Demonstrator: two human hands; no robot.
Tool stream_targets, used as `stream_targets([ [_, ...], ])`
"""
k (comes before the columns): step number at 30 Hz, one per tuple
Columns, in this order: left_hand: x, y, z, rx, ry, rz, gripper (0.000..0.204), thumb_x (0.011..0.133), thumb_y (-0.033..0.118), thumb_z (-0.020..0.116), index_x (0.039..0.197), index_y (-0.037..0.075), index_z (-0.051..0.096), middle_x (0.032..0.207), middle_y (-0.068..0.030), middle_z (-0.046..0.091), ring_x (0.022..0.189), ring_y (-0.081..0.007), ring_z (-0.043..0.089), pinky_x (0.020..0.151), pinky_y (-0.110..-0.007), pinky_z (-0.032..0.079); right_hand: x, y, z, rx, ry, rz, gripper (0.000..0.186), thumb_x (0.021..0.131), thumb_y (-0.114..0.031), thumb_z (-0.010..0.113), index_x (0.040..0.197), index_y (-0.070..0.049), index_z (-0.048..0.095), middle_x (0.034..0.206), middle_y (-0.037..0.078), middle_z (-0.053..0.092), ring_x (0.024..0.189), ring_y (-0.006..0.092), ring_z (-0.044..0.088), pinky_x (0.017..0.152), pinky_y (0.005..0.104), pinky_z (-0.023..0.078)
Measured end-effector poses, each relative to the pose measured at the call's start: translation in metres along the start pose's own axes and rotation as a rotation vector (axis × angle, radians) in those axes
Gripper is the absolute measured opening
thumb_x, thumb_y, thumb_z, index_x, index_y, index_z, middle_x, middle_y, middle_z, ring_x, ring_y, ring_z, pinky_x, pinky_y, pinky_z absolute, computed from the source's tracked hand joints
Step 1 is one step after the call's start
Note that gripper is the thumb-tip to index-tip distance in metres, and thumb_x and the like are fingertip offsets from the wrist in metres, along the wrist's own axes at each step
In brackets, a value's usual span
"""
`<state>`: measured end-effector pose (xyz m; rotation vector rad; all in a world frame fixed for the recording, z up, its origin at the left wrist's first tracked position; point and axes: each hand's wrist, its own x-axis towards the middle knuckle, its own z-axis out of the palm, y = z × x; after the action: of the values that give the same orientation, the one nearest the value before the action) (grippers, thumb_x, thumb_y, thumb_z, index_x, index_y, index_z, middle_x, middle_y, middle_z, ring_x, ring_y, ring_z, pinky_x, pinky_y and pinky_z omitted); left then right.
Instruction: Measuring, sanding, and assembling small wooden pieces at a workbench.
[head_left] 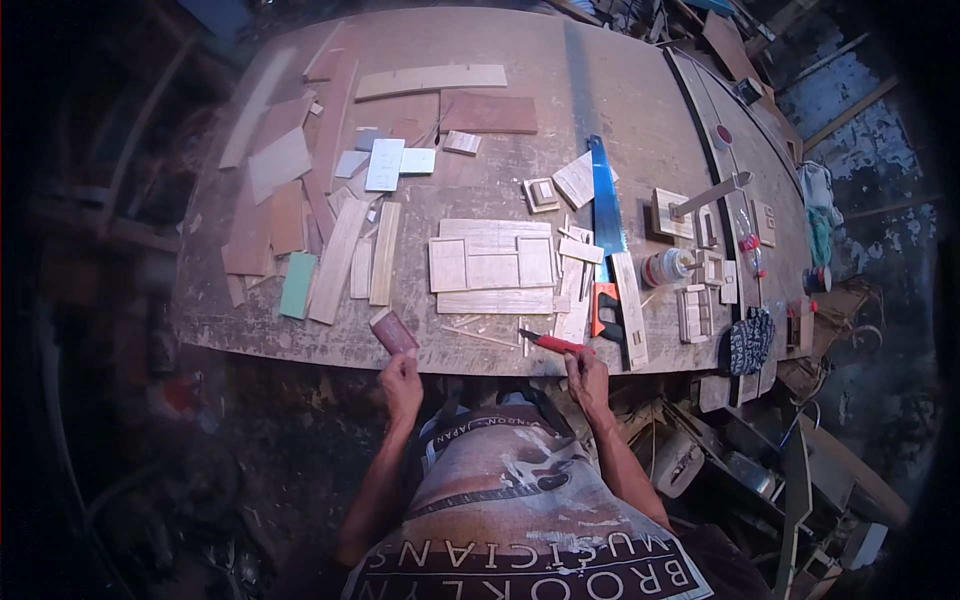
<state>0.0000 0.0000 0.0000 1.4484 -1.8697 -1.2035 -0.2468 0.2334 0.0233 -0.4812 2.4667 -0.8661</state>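
At the table's front edge, my left hand (402, 385) is closed on the near end of a reddish-brown sanding block (393, 332), tilted with its far end to the left. My right hand (588, 380) grips a red utility knife (560, 344), its dark tip pointing left over the tabletop. Between and beyond both hands lies a flat layout of pale wood pieces (492, 268), two squarer panels flanking middle strips. Thin wooden sticks (480, 336) are scattered just in front of it, near the knife tip.
A handsaw (606, 205) with an orange-black handle lies right of the layout. Beyond it stand a glue jar (664, 267) and small wooden boxes (694, 312). Wood offcuts and a green piece (297, 284) cover the left. A patterned dark cloth (751, 340) hangs at the right edge.
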Motion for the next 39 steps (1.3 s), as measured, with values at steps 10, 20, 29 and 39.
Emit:
stream_targets([
  [10, -0.015, 0.050, 0.028, -0.234, -0.540, 0.134, 0.023, 0.094, 0.021, 0.065, 0.096, -0.002, 0.069, 0.075, -0.0085, 0.068, 0.068, -0.0131, 0.062, 0.066, -0.030, 0.051, -0.048, -0.091, 0.050, -0.060, -0.124, -0.190, 0.040, 0.093, -0.035, 0.061, 0.079, 0.002, 0.061, 0.067, 0.023, 0.058, 0.062, 0.0360, 0.060, 0.060, 0.0447, 0.046],
  [20, -0.032, 0.074, 0.021, -0.525, -0.507, -0.030, 0.026, 0.097, 0.025, 0.066, 0.115, 0.005, 0.068, 0.086, -0.0007, 0.063, 0.076, -0.0065, 0.057, 0.069, -0.022, 0.047, -0.062, -0.099, 0.065, 0.610, -0.503, -0.176, 0.064, 0.078, 0.005, 0.059, 0.139, -0.011, 0.054, 0.137, 0.010, 0.046, 0.124, 0.0204, 0.043, 0.103, 0.0313, 0.038],
  [29, -0.032, 0.067, 0.037, -1.070, -0.525, -0.504, 0.029, 0.099, 0.036, 0.062, 0.098, 0.007, 0.065, 0.073, 0.0012, 0.058, 0.061, -0.0094, 0.050, 0.058, -0.024, 0.041, -0.074, -0.103, 0.063, 0.570, -0.766, -0.307, 0.102, 0.075, -0.002, 0.069, 0.160, -0.022, 0.017, 0.164, 0.019, -0.010, 0.153, 0.0362, -0.002, 0.121, 0.0422, 0.017],
  [39, -0.040, 0.097, 0.072, -1.200, -0.560, -0.766, 0.044, 0.100, 0.039, 0.057, 0.129, 0.006, 0.054, 0.096, -0.0022, 0.060, 0.080, -0.0144, 0.054, 0.076, -0.031, 0.052, -0.072, -0.106, 0.069, 0.266, -0.334, -0.170, 0.065, 0.102, -0.055, 0.029, 0.158, -0.022, 0.025, 0.163, 0.024, 0.008, 0.149, 0.0436, 0.015, 0.121, 0.0452, 0.015],
])
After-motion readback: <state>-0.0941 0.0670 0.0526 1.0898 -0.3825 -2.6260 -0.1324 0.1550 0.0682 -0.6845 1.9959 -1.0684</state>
